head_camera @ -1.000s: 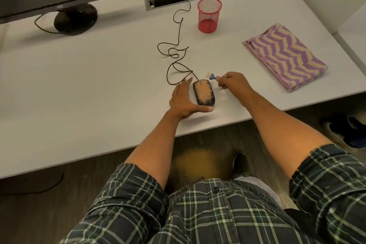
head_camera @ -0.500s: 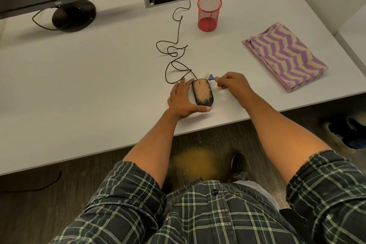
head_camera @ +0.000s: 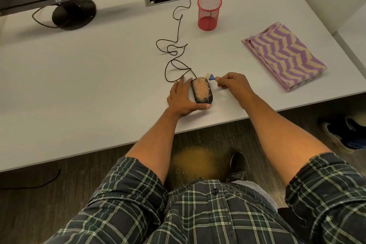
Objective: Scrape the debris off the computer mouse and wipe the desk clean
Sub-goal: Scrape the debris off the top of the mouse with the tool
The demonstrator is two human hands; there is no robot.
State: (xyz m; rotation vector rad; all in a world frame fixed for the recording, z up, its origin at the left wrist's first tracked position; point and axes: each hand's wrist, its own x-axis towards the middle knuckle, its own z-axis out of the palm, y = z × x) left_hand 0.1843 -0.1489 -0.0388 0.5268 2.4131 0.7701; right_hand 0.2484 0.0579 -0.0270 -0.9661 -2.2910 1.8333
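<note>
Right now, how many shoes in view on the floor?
2. One dark shoe under the desk edge, between the person's arms; one dark and blue shoe at the far right, cut off by the frame. Others may be hidden.

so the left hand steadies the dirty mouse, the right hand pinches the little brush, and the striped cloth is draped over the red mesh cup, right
Not quite. In the head view the striped cloth lies folded flat on the desk, well apart from the red mesh cup. The rest holds: left hand steadies the mouse, right hand pinches the brush.
</note>
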